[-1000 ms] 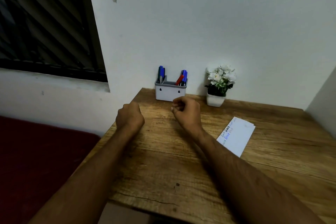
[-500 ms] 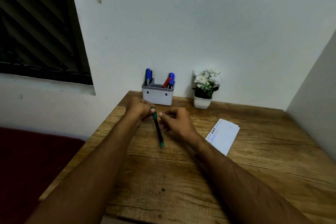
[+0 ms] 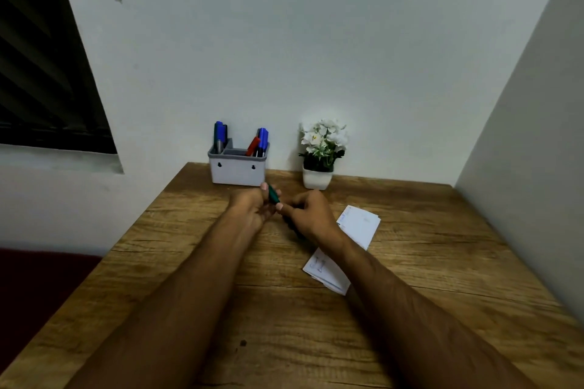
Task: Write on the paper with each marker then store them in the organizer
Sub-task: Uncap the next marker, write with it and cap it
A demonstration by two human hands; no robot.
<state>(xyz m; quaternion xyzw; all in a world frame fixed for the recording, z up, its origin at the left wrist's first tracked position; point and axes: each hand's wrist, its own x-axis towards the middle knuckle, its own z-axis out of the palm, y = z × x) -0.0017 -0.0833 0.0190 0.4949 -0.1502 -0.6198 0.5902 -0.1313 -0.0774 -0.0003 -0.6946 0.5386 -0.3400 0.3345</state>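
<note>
Most of the markers [image 3: 261, 142] already stand in the grey organizer [image 3: 237, 169] at the back of the table [image 3: 442, 262], and the paper [image 3: 360, 224] by the right forearm carries some writing. One green marker [image 3: 273, 193] is out, gripped between the left hand [image 3: 252, 208] and right hand [image 3: 308, 215], both curled round it. I'd guess it is being capped or uncapped, so it has yet to be stored.

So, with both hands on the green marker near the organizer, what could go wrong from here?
1. The left hand and right hand both grip the green marker; if they are pulling the cap off, a sudden release could jerk a hand into the organizer just behind.
2. The right forearm lies across the paper, so moving it may drag or crease the sheet.
</note>
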